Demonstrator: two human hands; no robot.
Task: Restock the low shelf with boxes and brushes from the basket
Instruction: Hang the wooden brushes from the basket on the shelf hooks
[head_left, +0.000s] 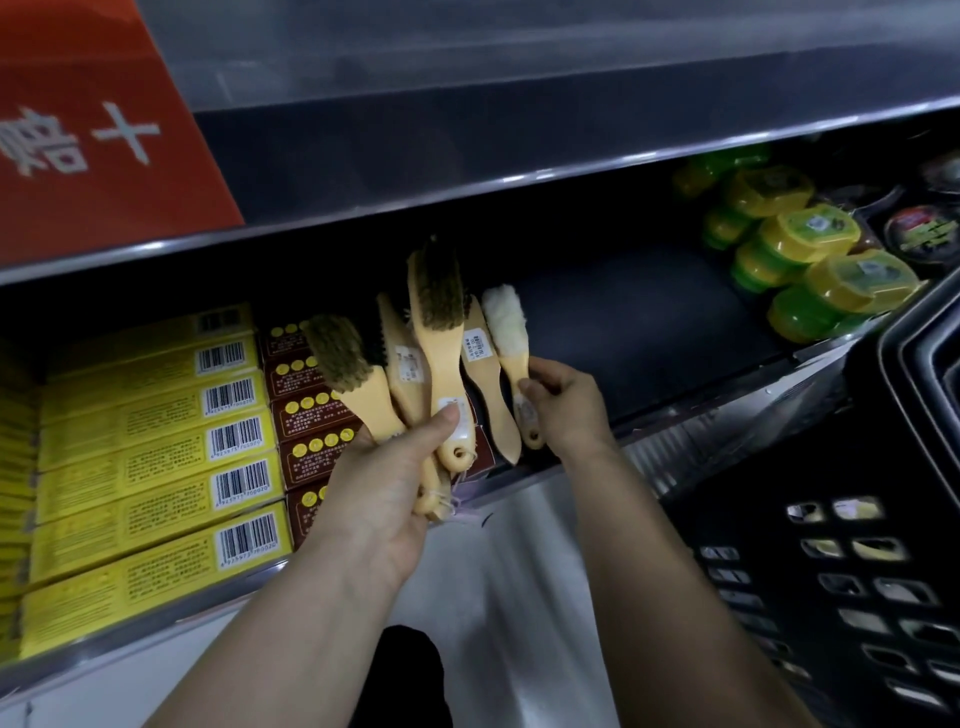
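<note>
My left hand (395, 478) grips a bundle of wooden-handled brushes (434, 332) by their handles, bristles pointing up, in front of the low shelf (649, 317). My right hand (563, 405) pinches the handle of a white fluffy brush (506, 327) just right of the bundle. One more wooden brush (483, 379) stands between the two hands; which hand holds it I cannot tell. Yellow boxes (156, 457) and brown boxes (306, 410) fill the shelf's left part. The black basket (857, 571) stands at the right.
Green and yellow lidded tubs (795, 249) are stacked at the shelf's right end, dark round tins (919, 228) beyond them. An upper shelf edge (467, 176) overhangs. An orange sign (93, 135) hangs at the top left. The shelf's dark middle section lies behind the brushes.
</note>
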